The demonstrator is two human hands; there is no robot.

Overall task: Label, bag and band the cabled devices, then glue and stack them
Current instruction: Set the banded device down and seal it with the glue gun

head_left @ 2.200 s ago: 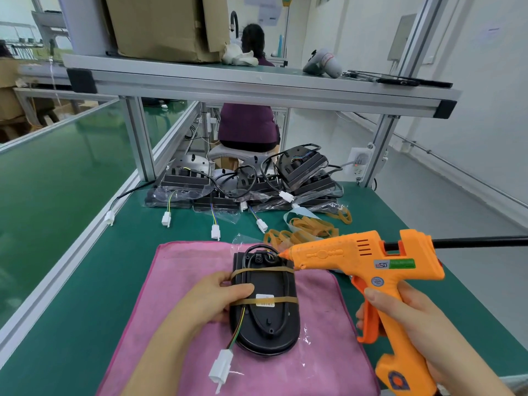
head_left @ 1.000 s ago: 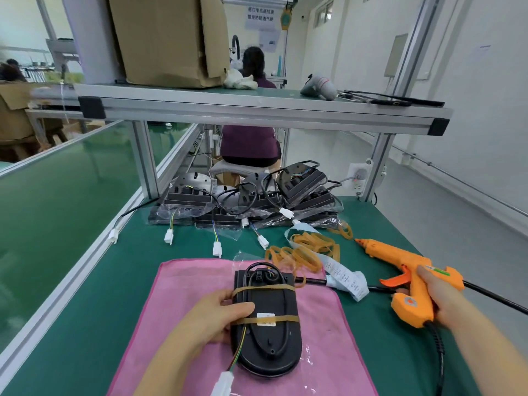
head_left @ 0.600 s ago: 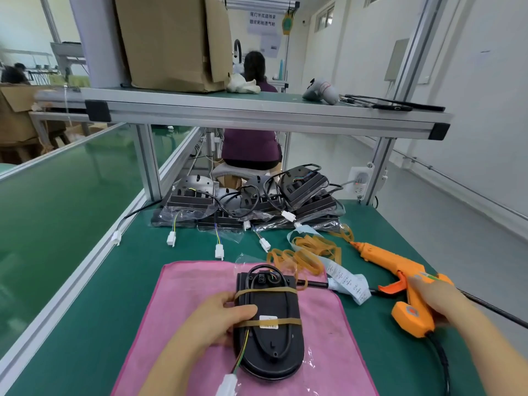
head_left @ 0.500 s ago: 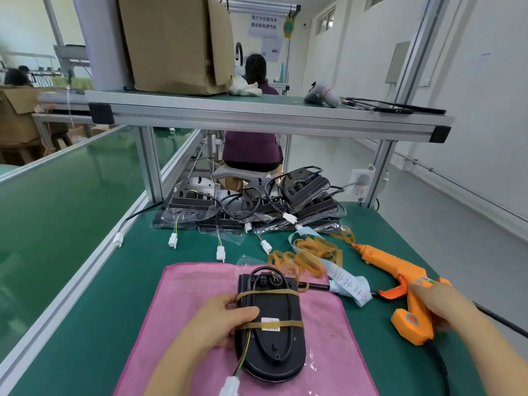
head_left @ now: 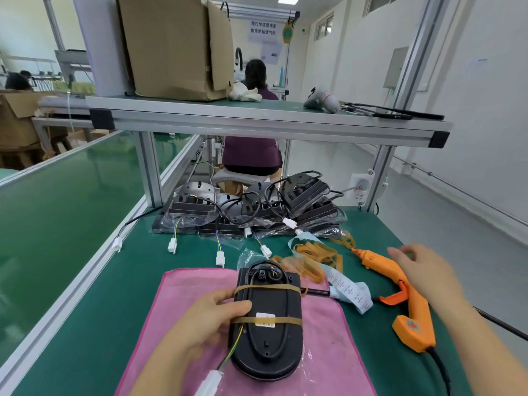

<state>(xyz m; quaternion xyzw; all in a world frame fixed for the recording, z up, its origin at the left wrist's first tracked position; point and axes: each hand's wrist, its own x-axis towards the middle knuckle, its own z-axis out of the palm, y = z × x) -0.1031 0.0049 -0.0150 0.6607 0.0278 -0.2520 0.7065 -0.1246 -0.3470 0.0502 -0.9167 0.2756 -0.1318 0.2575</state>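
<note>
Orange glue gun (head_left: 411, 310): parked on the bench (head_left: 114, 310), so stacking looks like the next bit
Tip: lift the device (head_left: 268, 335) level, mind the dangling connector (head_left: 210, 382), set it on the pile (head_left: 257, 212) at the back
Looks: black, oval, two tan bands (head_left: 268, 287), lying on the pink cloth (head_left: 185, 287)
Left hand (head_left: 208, 315): fingers wrap its left edge
Right hand (head_left: 425, 272): loose, open, holding nothing, just above the gun
</note>
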